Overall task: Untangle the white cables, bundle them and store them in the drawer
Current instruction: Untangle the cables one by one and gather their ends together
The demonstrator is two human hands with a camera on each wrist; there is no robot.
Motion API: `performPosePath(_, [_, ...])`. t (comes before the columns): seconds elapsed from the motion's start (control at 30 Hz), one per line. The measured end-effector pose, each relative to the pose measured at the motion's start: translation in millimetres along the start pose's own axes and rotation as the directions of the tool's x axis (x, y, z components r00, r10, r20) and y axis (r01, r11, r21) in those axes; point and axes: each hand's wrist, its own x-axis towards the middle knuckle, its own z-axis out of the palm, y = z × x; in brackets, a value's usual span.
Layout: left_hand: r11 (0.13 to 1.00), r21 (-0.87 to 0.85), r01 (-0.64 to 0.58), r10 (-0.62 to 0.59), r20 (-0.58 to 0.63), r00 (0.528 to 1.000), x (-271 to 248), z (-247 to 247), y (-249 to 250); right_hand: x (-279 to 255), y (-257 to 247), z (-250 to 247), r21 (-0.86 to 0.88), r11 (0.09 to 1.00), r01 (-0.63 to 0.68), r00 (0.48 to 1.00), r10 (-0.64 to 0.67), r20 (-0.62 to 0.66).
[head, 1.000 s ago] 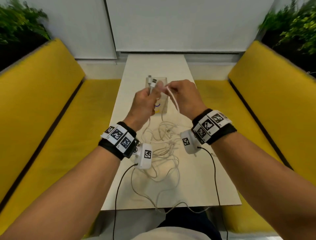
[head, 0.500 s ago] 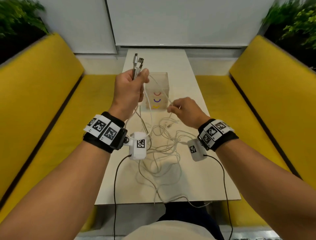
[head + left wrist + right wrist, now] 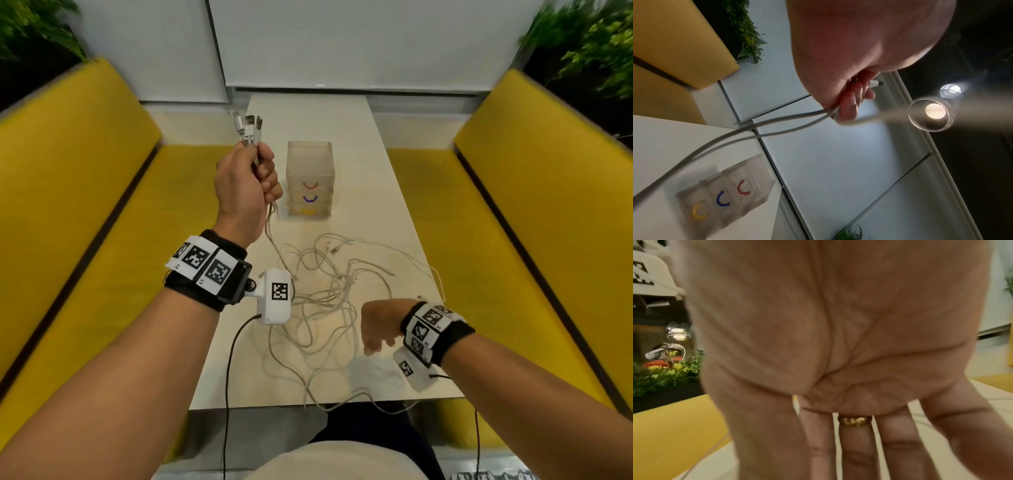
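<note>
left hand (image 3: pixel 245 186) now raised higher, fist clamped round plug ends of white cables (image 3: pixel 329 294); right hand (image 3: pixel 382 323), fingers spread, dropped to near surface (image 3: pixel 383 212): untangling barely begun.

I see white cables (image 3: pixel 329 291) tangled on a cream-white bench (image 3: pixel 387 212), their plug ends (image 3: pixel 247 127) silver. The clear drawer box (image 3: pixel 310 171) carries three curved handles: red on top, blue in the middle, yellow below. Yellow seats (image 3: pixel 85 192) flank me. My wristbands (image 3: pixel 209 270) are black with black-and-white checker tags, and a gold ring (image 3: pixel 855 420) shows on my right fingers (image 3: pixel 857 451).
</note>
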Motion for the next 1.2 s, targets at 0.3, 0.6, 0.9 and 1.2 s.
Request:
performPosePath(0.3, [0.997, 0.030, 0.066, -0.067, 0.028, 0.997, -9.1, -2.6, -11.4, 48.2, 40.5, -31.0, 0.224, 0.974, -0.028, 0.862, 0.137, -0.487])
performPosePath(0.6, [0.994, 0.057, 0.090, -0.092, 0.030, 0.995, -9.9, -12.2, -15.8, 96.8, 62.1, -30.1, 0.581, 0.810, 0.074, 0.816, 0.286, -0.502])
performPosePath(0.9, [0.991, 0.001, 0.131, -0.131, 0.067, 0.989, -16.6, -5.0, -24.6, 113.3, 13.2, -54.1, 0.687, 0.724, 0.068, 0.809, 0.362, -0.462])
performPosePath(1.2, [0.976, 0.076, 0.206, -0.201, -0.063, 0.978, -11.4, -16.5, -39.4, 85.8, 7.5, -66.5, 0.745, 0.588, 0.315, 0.792, 0.269, -0.547])
